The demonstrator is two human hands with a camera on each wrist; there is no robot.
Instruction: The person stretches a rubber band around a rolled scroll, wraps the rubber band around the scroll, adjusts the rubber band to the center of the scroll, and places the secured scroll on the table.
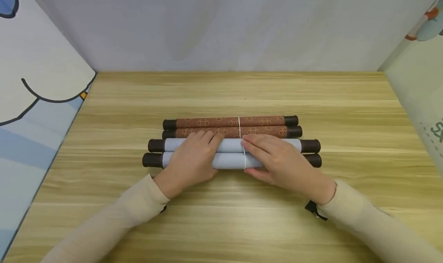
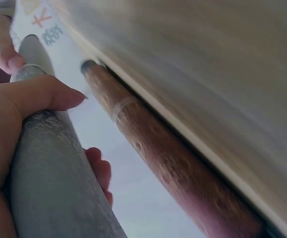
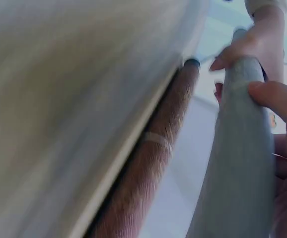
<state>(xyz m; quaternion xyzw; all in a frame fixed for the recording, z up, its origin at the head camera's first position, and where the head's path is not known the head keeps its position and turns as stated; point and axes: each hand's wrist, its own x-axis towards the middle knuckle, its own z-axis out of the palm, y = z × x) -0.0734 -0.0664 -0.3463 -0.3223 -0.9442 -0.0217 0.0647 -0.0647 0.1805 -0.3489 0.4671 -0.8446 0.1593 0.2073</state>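
Observation:
A pair of pale blue rolled scrolls [image 1: 228, 161] with dark end knobs lies side by side in the head view, a thin white band [image 1: 245, 161] around them. My left hand [image 1: 194, 157] grips the pair left of the middle, fingers over the top and thumb on the near side. On the right half, my right hand [image 1: 282, 161] holds it the same way, its fingertips by the band. Both wrist views show the pale scroll [image 3: 235, 163] held apart from a brown scroll [image 2: 168, 163]. Parts of the pale pair are hidden under the hands.
Just behind the pale pair, two brown patterned scrolls [image 1: 207, 122] with dark knobs lie on the wooden table [image 1: 221, 224], also banded in white. A pale cloth wall [image 1: 235, 28] rises at the table's far edge, with printed cloth on both sides.

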